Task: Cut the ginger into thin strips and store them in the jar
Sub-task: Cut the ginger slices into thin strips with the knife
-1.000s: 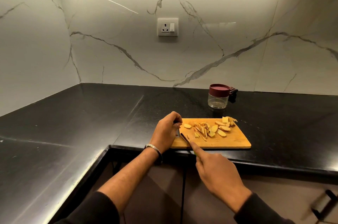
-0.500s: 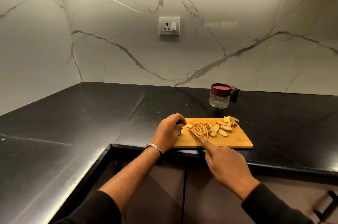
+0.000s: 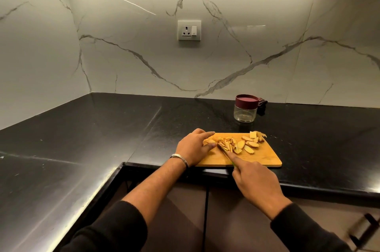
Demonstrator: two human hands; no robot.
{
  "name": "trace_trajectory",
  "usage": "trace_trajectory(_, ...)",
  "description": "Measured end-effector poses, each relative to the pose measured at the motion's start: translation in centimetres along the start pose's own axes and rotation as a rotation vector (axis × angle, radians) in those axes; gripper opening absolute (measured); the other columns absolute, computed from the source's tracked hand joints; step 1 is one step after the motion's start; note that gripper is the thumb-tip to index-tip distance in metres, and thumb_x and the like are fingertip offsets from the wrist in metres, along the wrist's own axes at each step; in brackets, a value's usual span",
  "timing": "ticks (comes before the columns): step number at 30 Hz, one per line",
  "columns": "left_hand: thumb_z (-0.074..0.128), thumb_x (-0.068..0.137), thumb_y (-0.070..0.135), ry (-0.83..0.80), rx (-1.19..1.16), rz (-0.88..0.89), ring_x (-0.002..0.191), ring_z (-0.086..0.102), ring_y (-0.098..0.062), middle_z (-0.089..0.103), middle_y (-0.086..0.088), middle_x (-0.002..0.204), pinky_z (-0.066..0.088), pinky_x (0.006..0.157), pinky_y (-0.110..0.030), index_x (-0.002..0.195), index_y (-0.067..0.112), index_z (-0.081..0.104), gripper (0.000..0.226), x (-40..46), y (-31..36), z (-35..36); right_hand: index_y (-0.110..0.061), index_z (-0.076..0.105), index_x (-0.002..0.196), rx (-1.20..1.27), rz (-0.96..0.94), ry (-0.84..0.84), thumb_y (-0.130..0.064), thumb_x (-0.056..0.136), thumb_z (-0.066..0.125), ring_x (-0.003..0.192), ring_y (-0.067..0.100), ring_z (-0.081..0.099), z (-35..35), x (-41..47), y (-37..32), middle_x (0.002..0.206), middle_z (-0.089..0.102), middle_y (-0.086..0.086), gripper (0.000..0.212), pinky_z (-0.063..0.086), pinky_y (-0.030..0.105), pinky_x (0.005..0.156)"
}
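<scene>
Behind the board [image 3: 261, 159], a lidded jar [image 3: 245, 110]; right hand [image 3: 255, 179] fingers grip the knife [image 3: 223, 150], left hand [image 3: 192, 148] lies flat

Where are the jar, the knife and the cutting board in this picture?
jar [image 3: 245, 113]: head view, on its clear glass body below the maroon lid.
knife [image 3: 223, 150]: head view, on the blade beside the cut strips.
cutting board [image 3: 265, 158]: head view, on the bare wood at its right part.

Head view looks forward and down, seemingly close, over the counter [image 3: 82, 149]
</scene>
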State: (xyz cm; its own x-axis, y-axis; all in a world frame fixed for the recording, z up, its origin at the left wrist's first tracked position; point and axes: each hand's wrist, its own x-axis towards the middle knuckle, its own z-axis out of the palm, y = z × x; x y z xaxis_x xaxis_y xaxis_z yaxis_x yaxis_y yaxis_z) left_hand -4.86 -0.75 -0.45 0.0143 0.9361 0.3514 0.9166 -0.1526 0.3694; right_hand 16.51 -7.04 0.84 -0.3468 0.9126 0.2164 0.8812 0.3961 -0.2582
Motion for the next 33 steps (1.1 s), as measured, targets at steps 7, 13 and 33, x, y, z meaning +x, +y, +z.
trace_trajectory(7, 0.058, 0.095, 0.044, 0.106, 0.038, -0.085, 0.099, 0.058, -0.01, 0.059, 0.008, 0.119, 0.052, 0.082, -0.028, 0.113, 0.034, 0.068, 0.023, 1.0, 0.9, 0.9, -0.046, 0.015, 0.157, 0.02, -0.001, 0.008, -0.04, 0.106, 0.034, 0.072, 0.006, 0.053, 0.1, 0.0, 0.0, 0.08, 0.056, -0.009, 0.054, 0.048, 0.025, 0.066)
trace_trajectory(13, 0.06, 0.094, 0.045, 0.043, 0.06, -0.071, 0.102, 0.058, -0.014, 0.058, 0.005, 0.12, 0.054, 0.088, -0.035, 0.117, 0.027, 0.067, 0.03, 1.3, 1.3, 0.4, -0.045, 0.015, 0.157, 0.011, -0.006, 0.017, -0.04, 0.106, 0.034, 0.072, 0.007, 0.054, 0.2, -0.1, 0.1, 0.08, 0.057, -0.008, 0.055, 0.051, 0.026, 0.068)
trace_trajectory(33, 0.066, 0.091, 0.036, -0.091, -0.003, -0.046, 0.099, 0.055, -0.014, 0.057, 0.001, 0.115, 0.051, 0.092, -0.029, 0.11, 0.021, 0.067, 0.024, 0.9, 1.6, -1.3, -0.045, 0.014, 0.157, 0.02, -0.01, 0.035, -0.041, 0.106, 0.035, 0.072, 0.007, 0.053, 0.3, -0.2, 0.0, 0.08, 0.056, -0.009, 0.055, 0.048, 0.025, 0.066)
